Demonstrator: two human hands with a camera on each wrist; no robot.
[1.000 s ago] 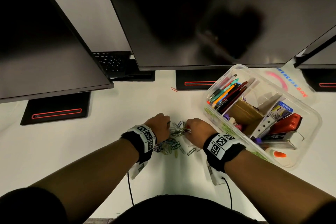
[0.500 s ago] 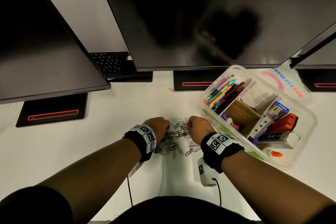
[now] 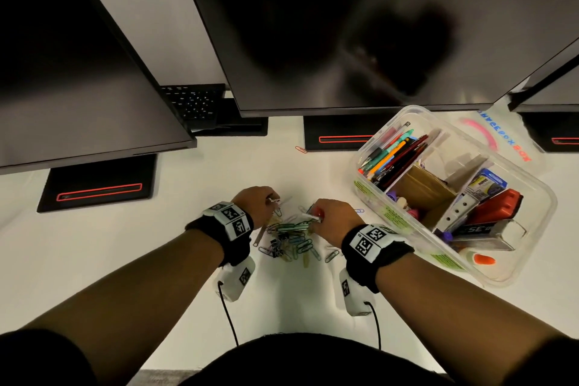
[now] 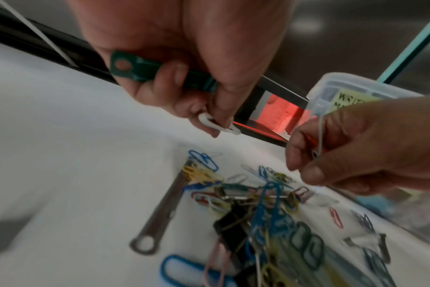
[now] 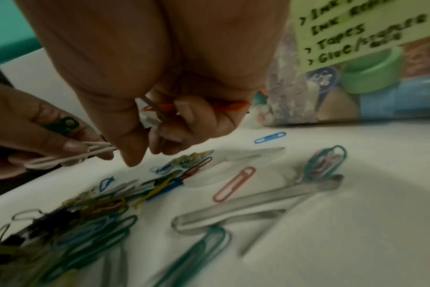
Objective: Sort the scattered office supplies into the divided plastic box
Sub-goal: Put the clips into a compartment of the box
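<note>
Your left grip pinched a white clip and your right grip clamped on a few clips, so the box beside your right grip was mostly filled but the pile of clips under both still waited.

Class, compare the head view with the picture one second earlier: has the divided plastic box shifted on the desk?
No. The divided plastic box keeps its place below the centre monitor's lower edge; its far corner sits just under that edge in both pictures. Small offsets match the camera's own shift.
</note>
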